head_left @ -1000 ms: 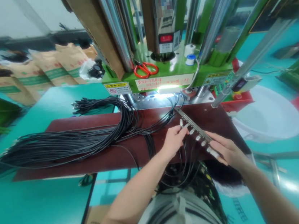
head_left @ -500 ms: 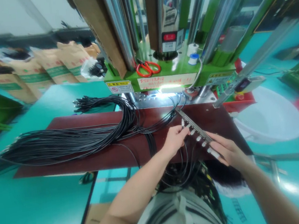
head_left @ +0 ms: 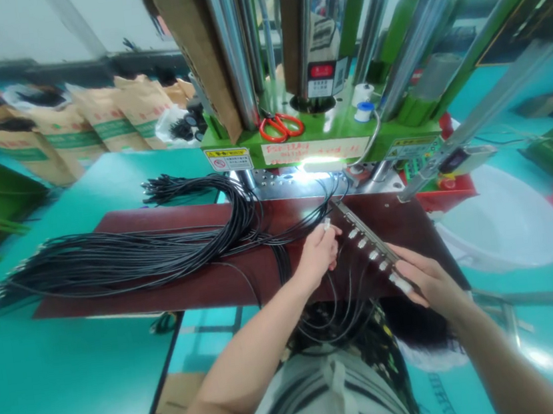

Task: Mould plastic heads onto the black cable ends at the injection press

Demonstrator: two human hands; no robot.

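My right hand point(head_left: 423, 277) grips the near end of a narrow metal bar fixture point(head_left: 366, 235), which slants across the brown board. Several silvery cable connectors point(head_left: 374, 255) stick out along the bar's left side, with thin black cables hanging below them. Just left of the bar, my left hand point(head_left: 319, 255) is closed with a small silvery cable connector point(head_left: 327, 223) showing at its fingertips. The connector is apart from the bar. A large bundle of black cables point(head_left: 126, 259) lies over the board to the left of my hands.
A green press point(head_left: 228, 139) stands behind the brown board point(head_left: 167, 302), carrying red-handled scissors point(head_left: 281, 127) and thread-like spools point(head_left: 364, 111). At the right are a red control box point(head_left: 451, 195) and a white basin point(head_left: 510, 225). Paper sacks point(head_left: 73, 134) line the back left.
My left hand has drawn back leftward from the bar, taking a connector away from the bar's far part. My right hand keeps its hold on the bar. The view has shifted slightly.
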